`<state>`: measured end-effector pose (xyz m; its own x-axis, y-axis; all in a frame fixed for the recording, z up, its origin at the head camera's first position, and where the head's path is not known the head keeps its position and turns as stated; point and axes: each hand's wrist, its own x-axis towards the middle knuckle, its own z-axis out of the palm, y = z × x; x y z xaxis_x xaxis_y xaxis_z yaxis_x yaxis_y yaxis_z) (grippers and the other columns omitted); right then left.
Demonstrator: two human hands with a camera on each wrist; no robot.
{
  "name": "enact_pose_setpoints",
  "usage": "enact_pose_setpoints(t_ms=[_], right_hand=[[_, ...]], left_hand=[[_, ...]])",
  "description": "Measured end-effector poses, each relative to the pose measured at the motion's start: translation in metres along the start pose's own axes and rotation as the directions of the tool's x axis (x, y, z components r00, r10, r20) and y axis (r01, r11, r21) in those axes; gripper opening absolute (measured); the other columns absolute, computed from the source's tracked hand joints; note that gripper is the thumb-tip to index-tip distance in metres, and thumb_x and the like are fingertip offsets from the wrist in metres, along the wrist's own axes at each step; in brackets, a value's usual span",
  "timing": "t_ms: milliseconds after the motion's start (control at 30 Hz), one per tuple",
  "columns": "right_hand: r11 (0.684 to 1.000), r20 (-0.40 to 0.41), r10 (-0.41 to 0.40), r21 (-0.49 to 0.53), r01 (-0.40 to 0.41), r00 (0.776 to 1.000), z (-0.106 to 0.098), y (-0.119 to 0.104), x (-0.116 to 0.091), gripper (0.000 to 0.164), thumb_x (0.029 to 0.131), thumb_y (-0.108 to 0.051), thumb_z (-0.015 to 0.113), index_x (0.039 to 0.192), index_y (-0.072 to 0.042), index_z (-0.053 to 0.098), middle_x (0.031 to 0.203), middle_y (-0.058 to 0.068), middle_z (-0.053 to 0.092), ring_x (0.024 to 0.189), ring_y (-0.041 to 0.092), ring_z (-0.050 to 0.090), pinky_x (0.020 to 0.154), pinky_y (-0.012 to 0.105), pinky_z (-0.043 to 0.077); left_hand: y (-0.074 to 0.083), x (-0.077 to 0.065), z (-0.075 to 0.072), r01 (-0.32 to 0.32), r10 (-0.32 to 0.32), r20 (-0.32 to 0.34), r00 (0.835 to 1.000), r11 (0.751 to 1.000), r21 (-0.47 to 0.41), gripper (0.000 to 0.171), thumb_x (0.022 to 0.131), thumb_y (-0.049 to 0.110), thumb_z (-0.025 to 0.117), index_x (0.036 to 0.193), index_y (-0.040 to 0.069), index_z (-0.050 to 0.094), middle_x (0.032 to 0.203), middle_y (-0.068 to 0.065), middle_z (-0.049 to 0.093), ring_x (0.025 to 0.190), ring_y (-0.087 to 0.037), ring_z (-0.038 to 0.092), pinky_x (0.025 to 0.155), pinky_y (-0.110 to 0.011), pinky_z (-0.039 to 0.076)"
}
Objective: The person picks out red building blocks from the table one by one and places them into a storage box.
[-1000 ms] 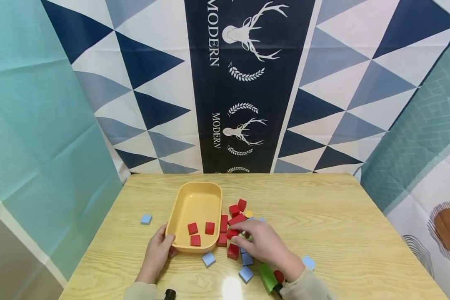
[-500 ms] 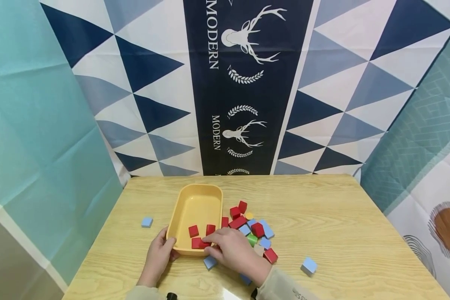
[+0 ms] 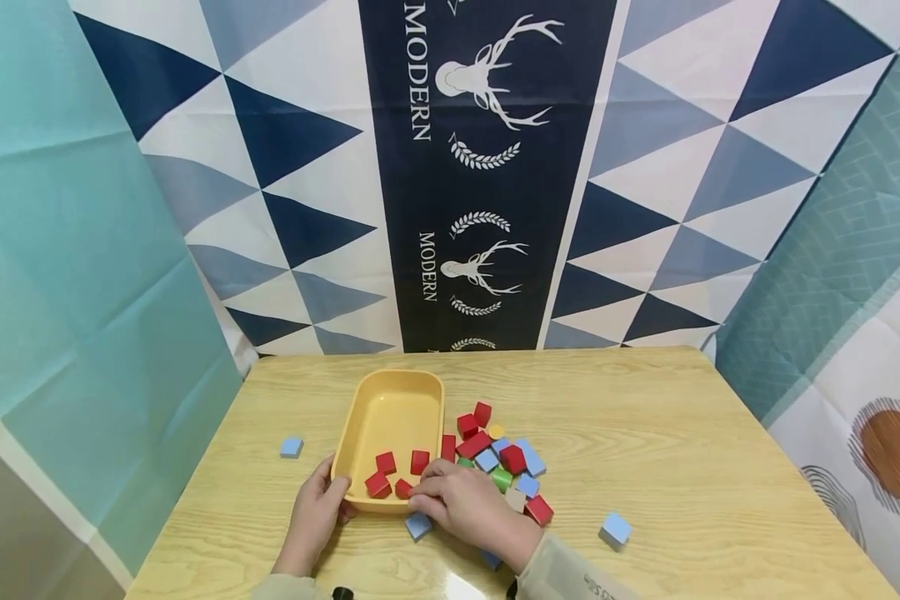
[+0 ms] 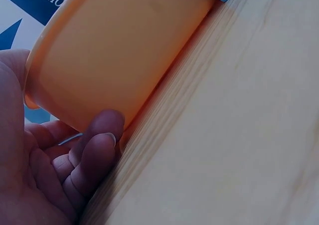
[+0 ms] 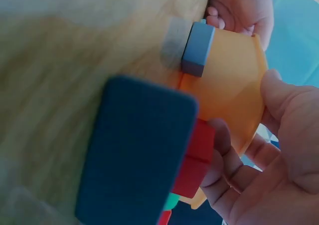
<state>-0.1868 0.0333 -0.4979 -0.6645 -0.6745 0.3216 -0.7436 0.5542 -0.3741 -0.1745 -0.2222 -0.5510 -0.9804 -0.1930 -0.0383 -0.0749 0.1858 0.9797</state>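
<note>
The yellow plastic tray (image 3: 390, 400) rests on the table in the head view, with several red blocks (image 3: 386, 462) near its front end. My left hand (image 3: 317, 507) grips the tray's near left corner, thumb over the rim and fingers (image 4: 94, 150) curled against the outer wall. At the near right corner, my right hand (image 3: 468, 502) reaches over the rim, its thumb and forefinger slightly apart beside a tilted red block (image 3: 403, 489) inside. In the right wrist view, its other fingers (image 5: 219, 170) hang outside the wall next to red blocks (image 5: 197, 157).
Right of the tray lies a loose pile of red, blue and green blocks (image 3: 501, 478). Single blue blocks sit at the far left (image 3: 291, 447), before the tray (image 3: 418, 526) and on the right (image 3: 615, 530). Patterned cloth (image 3: 480, 175) hangs behind the table (image 3: 645, 433).
My right hand has come left from the pile to the tray with a red block, now inside. Another red block there has shifted left and tilted. My left hand stays on the corner.
</note>
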Motion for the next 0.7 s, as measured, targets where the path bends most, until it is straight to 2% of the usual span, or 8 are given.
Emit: enact_pose_setpoints(t_ms=[300,433,600,700], right_hand=[[0.999,0.043,0.031,-0.009,-0.031,0.999,0.0,0.001,0.001,0.027,0.096,-0.043,0.058,0.105,-0.027,0.079,0.102,-0.01,0.063,0.087,0.002,0.056,0.071,0.027,0.054],[0.998,0.065,0.015,-0.058,-0.011,0.998,-0.004,-0.003,0.001,0.027,0.096,-0.04,0.06,0.111,-0.025,0.077,0.105,-0.008,0.065,0.09,0.004,0.057,0.071,0.029,0.055],[0.991,0.13,-0.041,-0.122,0.057,0.991,-0.026,-0.002,-0.004,0.033,0.094,-0.03,0.067,0.124,-0.019,0.071,0.123,0.003,0.064,0.107,0.014,0.058,0.084,0.039,0.055],[0.994,0.113,-0.018,-0.108,0.03,0.993,-0.048,0.008,-0.012,0.036,0.093,-0.027,0.069,0.127,-0.017,0.068,0.129,0.005,0.061,0.114,0.019,0.054,0.09,0.045,0.052]], left_hand=[[0.0,0.0,0.002,-0.005,0.005,-0.017,1.0,1.0,0.008,0.046,0.095,0.011,0.052,0.14,0.006,0.051,0.085,-0.015,0.067,0.056,-0.024,0.059,0.046,-0.026,0.05],[0.001,-0.001,0.002,-0.003,0.003,-0.027,1.0,1.0,0.003,0.046,0.094,0.011,0.053,0.14,0.007,0.052,0.084,-0.015,0.067,0.056,-0.024,0.059,0.046,-0.026,0.049],[0.002,-0.002,0.002,-0.004,0.004,-0.012,1.0,1.0,-0.009,0.048,0.093,0.01,0.053,0.141,0.004,0.05,0.085,-0.016,0.067,0.057,-0.023,0.058,0.046,-0.026,0.049],[0.004,-0.002,0.002,-0.008,0.008,-0.008,1.0,1.0,-0.004,0.048,0.094,0.01,0.053,0.141,0.003,0.049,0.085,-0.016,0.067,0.057,-0.023,0.058,0.046,-0.026,0.05]])
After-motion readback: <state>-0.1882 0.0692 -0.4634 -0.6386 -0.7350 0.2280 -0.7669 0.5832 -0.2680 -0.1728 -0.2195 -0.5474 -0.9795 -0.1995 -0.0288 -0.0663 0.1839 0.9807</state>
